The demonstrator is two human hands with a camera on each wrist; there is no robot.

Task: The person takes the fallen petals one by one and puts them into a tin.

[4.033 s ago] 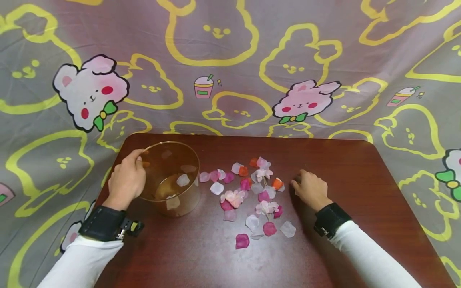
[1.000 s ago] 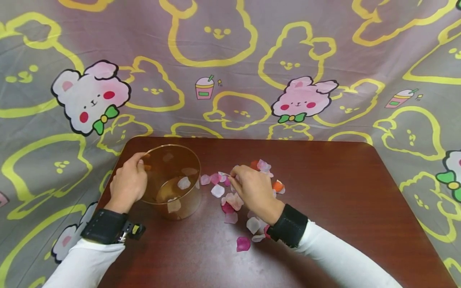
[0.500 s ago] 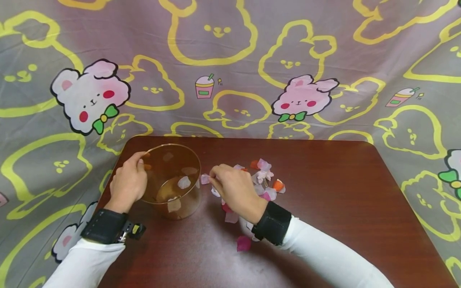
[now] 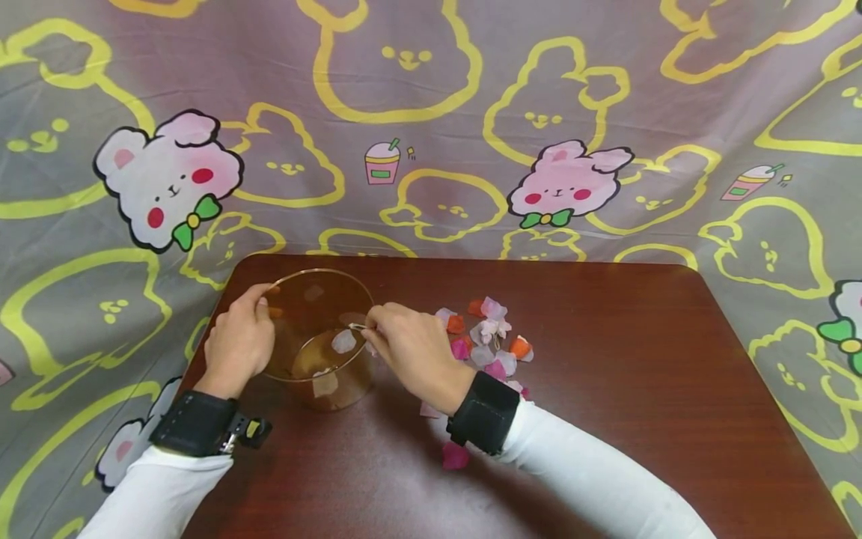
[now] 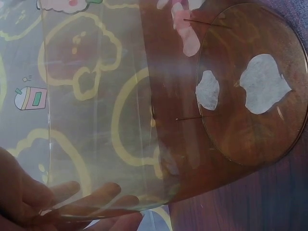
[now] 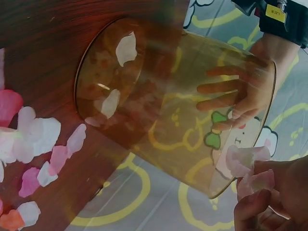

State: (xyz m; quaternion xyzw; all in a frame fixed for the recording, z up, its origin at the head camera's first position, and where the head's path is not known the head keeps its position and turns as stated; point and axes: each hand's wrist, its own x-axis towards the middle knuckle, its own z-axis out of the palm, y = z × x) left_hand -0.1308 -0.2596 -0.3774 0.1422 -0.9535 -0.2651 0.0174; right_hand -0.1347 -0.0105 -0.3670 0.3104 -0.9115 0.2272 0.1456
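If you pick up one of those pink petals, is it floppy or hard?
Probably floppy: the petals pinched by the right hand look thin, see-through and bent. They seem very light too, so a push or a breath might scatter the ones lying flat on the table. They won't roll.
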